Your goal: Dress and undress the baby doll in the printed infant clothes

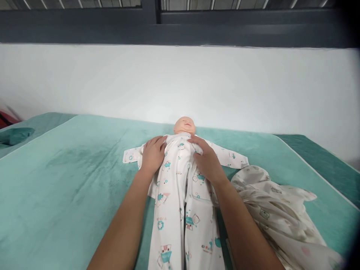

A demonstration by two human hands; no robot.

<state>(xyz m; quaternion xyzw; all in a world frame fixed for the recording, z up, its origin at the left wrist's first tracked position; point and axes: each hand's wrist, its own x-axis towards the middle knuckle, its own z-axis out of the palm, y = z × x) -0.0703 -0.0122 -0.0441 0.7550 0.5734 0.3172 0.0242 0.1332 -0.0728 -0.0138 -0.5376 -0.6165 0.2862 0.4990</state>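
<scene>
Green sheet: doll, face up; printed clothing laid out over body, fastening unclear; left hand, right hand open upon it; crumpled cloth alongside.

At six o'clock, your view cuts off the printed trousers; at four, the crumpled cloth; at nine, a red thing. Clothes hide the doll's torso from you.

Barred window, white wall, perhaps red fabric
</scene>
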